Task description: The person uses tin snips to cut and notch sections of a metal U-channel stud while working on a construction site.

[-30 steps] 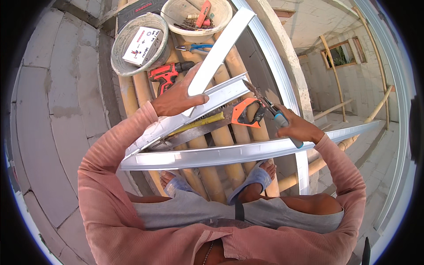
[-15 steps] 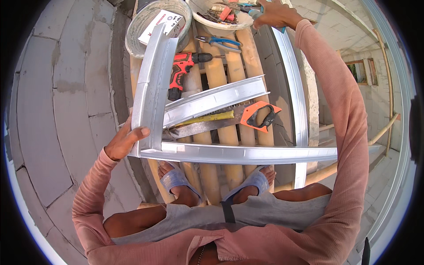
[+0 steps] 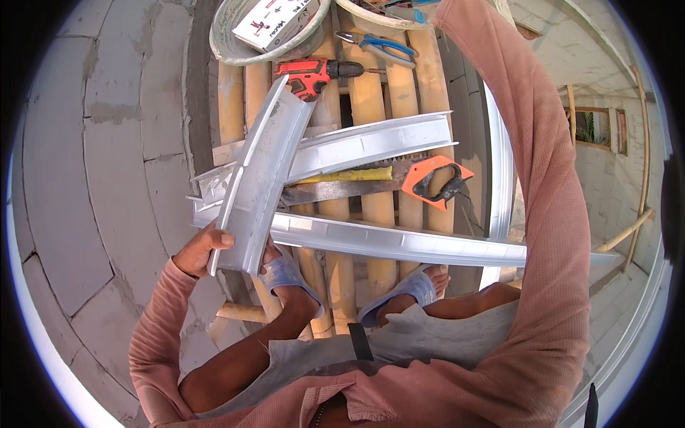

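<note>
My left hand (image 3: pixel 203 246) grips the lower end of a short white metal profile (image 3: pixel 257 171), tilted up to the right. It crosses a second white profile (image 3: pixel 378 139) and a long one (image 3: pixel 399 235). My right sleeve (image 3: pixel 521 143) stretches up to the top edge beside a bucket of tools (image 3: pixel 371 18); that hand is out of the frame. Beneath the profiles lie a handsaw with an orange-black handle (image 3: pixel 428 175) and a yellow strip (image 3: pixel 342 173). A red-black drill (image 3: pixel 307 78) and blue-handled pliers (image 3: pixel 378 48) rest higher up on the bamboo platform (image 3: pixel 367 107).
A bucket holding a white box (image 3: pixel 275 21) stands at the top. A grey block wall (image 3: pixel 100 178) fills the left. At the right are a white rail (image 3: pixel 498 200), bamboo poles (image 3: pixel 642 164) and a lower space with a wooden-framed window (image 3: pixel 592 127). My sandaled feet (image 3: pixel 289 282) are below the long profile.
My right hand carried the turquoise-gripped snips up to the tool bucket and left the frame. My left hand swung the short profile lower and leftward, then tilted it slightly right.
</note>
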`<act>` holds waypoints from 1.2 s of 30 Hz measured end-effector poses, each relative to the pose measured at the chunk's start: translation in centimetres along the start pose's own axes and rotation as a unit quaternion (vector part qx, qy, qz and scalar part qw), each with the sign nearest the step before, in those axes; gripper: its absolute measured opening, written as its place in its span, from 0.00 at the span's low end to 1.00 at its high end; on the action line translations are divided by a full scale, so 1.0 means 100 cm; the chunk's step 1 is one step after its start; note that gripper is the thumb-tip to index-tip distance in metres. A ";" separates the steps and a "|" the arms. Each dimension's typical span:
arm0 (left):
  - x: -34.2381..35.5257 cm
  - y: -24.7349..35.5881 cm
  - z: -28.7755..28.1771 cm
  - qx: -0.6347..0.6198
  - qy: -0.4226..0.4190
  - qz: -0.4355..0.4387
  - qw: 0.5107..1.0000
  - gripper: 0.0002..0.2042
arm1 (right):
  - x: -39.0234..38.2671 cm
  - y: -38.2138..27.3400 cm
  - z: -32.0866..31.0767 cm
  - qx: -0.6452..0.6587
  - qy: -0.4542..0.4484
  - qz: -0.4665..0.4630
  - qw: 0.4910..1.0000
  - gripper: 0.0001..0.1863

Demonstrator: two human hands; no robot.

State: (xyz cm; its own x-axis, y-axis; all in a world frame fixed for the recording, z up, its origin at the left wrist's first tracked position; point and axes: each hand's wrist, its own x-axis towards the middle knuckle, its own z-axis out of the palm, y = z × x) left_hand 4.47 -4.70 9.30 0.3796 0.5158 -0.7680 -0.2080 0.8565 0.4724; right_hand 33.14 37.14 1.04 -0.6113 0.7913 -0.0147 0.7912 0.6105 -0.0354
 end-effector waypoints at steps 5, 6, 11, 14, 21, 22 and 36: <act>-0.004 -0.023 -0.016 0.025 0.041 0.017 0.999 0.41 | -0.022 0.000 -0.035 -0.037 0.194 -0.100 0.975 0.17; -0.014 -0.029 -0.019 0.040 0.079 0.022 0.996 0.41 | -0.034 -0.009 -0.043 -0.036 0.276 -0.154 0.948 0.16; -0.024 -0.027 -0.011 0.075 0.095 0.045 0.992 0.42 | -0.139 -0.024 0.002 0.217 0.123 -0.233 0.940 0.30; -0.023 -0.023 0.003 0.094 0.075 0.045 0.992 0.43 | -0.144 -0.002 0.066 0.234 -0.010 -0.089 0.968 0.19; -0.013 -0.005 0.036 0.076 0.029 0.039 0.996 0.43 | -0.085 0.008 0.136 0.055 -0.009 -0.018 0.998 0.27; -0.013 -0.005 0.036 0.070 0.040 0.033 0.996 0.42 | -0.080 0.006 0.136 0.064 -0.058 0.012 0.996 0.29; 0.030 0.019 0.043 0.573 0.246 0.080 0.778 0.58 | -0.116 0.025 0.104 0.053 0.040 -0.019 0.998 0.30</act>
State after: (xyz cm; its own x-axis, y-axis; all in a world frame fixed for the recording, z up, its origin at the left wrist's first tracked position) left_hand 9.14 -1.59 9.73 -0.0173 0.8004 -0.5993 0.8303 0.3454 0.4373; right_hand 42.03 29.12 -9.27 -0.6342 0.7701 0.0688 0.7582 0.6369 -0.1397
